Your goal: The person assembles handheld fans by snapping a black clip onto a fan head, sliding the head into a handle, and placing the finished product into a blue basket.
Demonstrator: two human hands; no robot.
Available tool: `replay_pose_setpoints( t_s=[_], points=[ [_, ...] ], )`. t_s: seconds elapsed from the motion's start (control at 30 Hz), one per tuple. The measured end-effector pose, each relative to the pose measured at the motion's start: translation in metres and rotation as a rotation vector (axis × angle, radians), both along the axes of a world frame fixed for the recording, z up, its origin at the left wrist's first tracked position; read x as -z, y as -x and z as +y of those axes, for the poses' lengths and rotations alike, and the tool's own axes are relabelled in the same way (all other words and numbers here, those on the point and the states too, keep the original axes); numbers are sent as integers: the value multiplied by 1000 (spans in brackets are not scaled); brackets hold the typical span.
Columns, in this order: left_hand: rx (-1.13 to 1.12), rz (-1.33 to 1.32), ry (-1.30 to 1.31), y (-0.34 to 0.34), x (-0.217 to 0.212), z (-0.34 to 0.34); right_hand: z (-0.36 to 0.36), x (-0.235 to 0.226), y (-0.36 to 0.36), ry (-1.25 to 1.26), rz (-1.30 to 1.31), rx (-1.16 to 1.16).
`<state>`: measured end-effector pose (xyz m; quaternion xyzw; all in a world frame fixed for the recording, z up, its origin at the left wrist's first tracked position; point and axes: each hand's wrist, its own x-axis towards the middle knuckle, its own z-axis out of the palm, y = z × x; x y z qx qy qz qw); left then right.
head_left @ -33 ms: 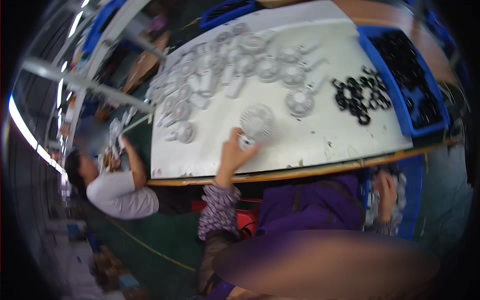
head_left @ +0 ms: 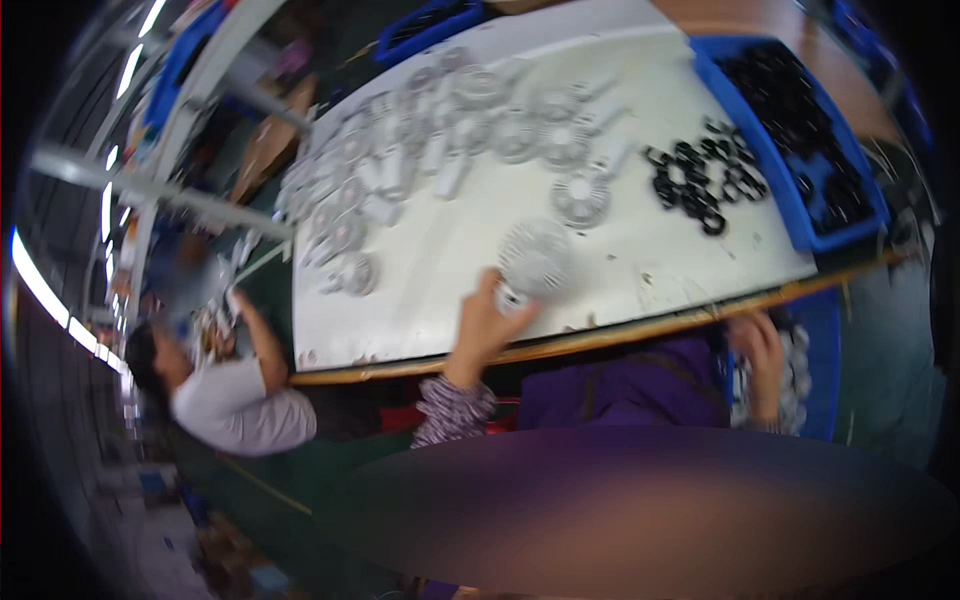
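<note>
A white handheld fan (head_left: 537,257) with a round slotted head is in my left hand (head_left: 485,325). My fingers close around its lower end, just above the near edge of the table. My right hand (head_left: 760,350) is off the table's near edge at the right, beside a blue crate (head_left: 822,365) of whitish parts. Its fingers are loosely bent and somewhat blurred, with nothing visible in them. One more white fan (head_left: 580,198) lies beyond the held one. Farther back, many white fans and handles (head_left: 430,130) are spread over the tabletop.
Black rings (head_left: 705,175) lie piled on the white table (head_left: 440,285) at right, beside a blue bin (head_left: 815,240) of black parts. Another blue bin (head_left: 425,32) stands beyond the far edge. At left, a co-worker (head_left: 240,405) in a white shirt sits near a metal frame (head_left: 160,185).
The view has shifted slightly. My left hand, with the fan, has moved right and toward the near table edge. My right hand has risen from over the crate toward the table edge.
</note>
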<state>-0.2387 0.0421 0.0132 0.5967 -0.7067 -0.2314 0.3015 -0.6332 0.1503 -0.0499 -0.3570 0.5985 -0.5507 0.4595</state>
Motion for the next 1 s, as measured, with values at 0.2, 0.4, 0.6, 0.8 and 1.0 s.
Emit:
replay_pose_setpoints(
  t_s=[0.2,0.4,0.6,0.8,1.0],
  points=[
    [276,313,-84,117,37,43,-76,-96,-104,398,334,-408],
    [136,526,-369,111,46,62,-83,-62,-110,273,129,-404],
    [-182,994,-670,82,19,25,-109,-42,-45,317,932,6],
    [110,1101,-466,79,18,-2,-143,-6,-18,444,1225,-60],
    [280,967,-297,117,34,-10,-89,-57,-63,135,-646,-304]
  ],
)
